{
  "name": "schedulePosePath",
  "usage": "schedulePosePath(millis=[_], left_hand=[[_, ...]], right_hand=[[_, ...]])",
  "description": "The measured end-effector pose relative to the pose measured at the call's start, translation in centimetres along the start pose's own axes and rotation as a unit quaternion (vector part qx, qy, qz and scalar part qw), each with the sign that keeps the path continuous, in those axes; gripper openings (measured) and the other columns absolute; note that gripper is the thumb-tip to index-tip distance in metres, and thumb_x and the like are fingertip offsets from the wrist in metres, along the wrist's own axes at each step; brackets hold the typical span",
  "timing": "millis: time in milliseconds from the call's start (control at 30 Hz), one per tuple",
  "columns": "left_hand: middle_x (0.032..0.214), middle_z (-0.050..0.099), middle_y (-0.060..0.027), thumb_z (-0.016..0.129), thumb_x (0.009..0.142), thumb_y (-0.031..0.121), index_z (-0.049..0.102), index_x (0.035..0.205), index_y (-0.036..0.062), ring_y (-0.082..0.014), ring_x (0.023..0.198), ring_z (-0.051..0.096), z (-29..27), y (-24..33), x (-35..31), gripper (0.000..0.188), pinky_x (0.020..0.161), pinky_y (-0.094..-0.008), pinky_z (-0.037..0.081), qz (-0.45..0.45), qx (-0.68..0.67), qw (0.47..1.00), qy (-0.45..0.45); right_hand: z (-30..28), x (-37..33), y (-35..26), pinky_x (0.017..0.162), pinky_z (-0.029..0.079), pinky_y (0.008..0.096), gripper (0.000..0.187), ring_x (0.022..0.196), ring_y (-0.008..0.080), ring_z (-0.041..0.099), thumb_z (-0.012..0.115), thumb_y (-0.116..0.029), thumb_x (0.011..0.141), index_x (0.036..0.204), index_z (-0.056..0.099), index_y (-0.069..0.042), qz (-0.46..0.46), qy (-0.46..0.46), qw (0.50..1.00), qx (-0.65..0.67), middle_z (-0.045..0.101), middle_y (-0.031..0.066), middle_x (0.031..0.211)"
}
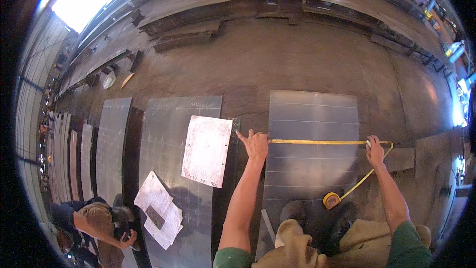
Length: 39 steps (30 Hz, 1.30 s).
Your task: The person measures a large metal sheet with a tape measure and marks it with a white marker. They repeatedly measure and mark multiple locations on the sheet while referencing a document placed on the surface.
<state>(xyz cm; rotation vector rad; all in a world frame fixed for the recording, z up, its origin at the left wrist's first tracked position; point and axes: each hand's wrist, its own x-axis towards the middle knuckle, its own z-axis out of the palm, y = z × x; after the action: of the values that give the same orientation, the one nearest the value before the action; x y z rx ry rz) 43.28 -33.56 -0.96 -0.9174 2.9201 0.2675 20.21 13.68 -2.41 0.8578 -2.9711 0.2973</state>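
Observation:
A dark steel plate (311, 168) with several thin light lines across it lies in front of me. The yellow blade of a tape measure (317, 142) runs straight across its width. At the plate's left edge my left hand (255, 145) holds the blade's end, its outer fingers stretched away to the left. My right hand (375, 152) grips the blade just past the right edge, with a small white piece at its fingertips. Beyond that hand the blade bends back to the yellow tape case (331, 200), which rests on the plate near my knees.
Left of me lies another marked steel plate (173, 119), bearing a paper drawing (207, 151) and more sheets (157, 208) under a small dark block (155, 217). Another person (94, 228) crouches at the lower left. Long steel beams (277, 7) lie across the far side.

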Motion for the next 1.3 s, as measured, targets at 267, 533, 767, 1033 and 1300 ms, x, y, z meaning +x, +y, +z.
schedulePosePath(millis=[267,533,767,1033,1300], left_hand=[[0.100,0.073,0.0051,0.071,0.085,0.033,0.079,0.094,0.0240,-0.0247,0.113,0.058,0.8,0.4,0.0,0.015,0.112,-0.0744,0.012,-0.002,0.001,1.000,0.005],[0.099,0.075,0.0038,0.075,0.080,0.032,0.079,0.090,0.0206,-0.0246,0.110,0.059,1.3,0.8,0.0,0.015,0.112,-0.0722,0.015,0.018,0.007,0.999,0.031],[0.102,0.074,0.0034,0.075,0.081,0.033,0.078,0.095,0.0214,-0.0242,0.114,0.057,1.6,-0.5,-0.2,0.019,0.111,-0.0713,0.017,0.018,0.011,1.000,0.023],[0.105,0.074,0.0046,0.076,0.080,0.031,0.078,0.095,0.0199,-0.0234,0.116,0.056,0.6,0.2,0.1,0.019,0.113,-0.0700,0.016,-0.002,0.012,1.000,-0.017],[0.104,0.074,0.0035,0.076,0.080,0.031,0.078,0.095,0.0186,-0.0246,0.115,0.056,1.2,0.5,0.2,0.019,0.113,-0.0695,0.017,0.006,0.020,1.000,-0.005]], right_hand=[[0.2,0.2,-2.4,0.080,0.051,0.0494,0.032,0.099,0.0434,0.061,0.063,-0.017,0.092,0.121,0.055,-0.006,0.010,0.139,0.984,0.114,0.059,0.0232,0.112],[2.2,-1.1,-4.3,0.076,0.049,0.0481,0.027,0.088,0.0437,0.062,0.062,-0.025,0.095,0.110,0.057,-0.003,0.145,0.149,0.959,0.193,0.064,0.0222,0.094],[2.9,-1.0,-8.4,0.067,0.047,0.0415,0.020,0.072,0.0316,0.058,0.054,-0.020,0.101,0.104,0.059,-0.001,0.154,0.130,0.936,0.288,0.058,0.0171,0.080],[2.0,-1.1,-13.5,0.079,0.047,0.0499,0.020,0.090,0.0443,0.061,0.061,-0.017,0.094,0.104,0.065,-0.001,0.124,0.038,0.938,0.321,0.066,0.0237,0.095],[2.2,-0.6,-16.4,0.072,0.050,0.0455,0.018,0.084,0.0383,0.064,0.065,-0.015,0.090,0.100,0.070,-0.001,0.162,0.005,0.954,0.253,0.067,0.0197,0.090]])
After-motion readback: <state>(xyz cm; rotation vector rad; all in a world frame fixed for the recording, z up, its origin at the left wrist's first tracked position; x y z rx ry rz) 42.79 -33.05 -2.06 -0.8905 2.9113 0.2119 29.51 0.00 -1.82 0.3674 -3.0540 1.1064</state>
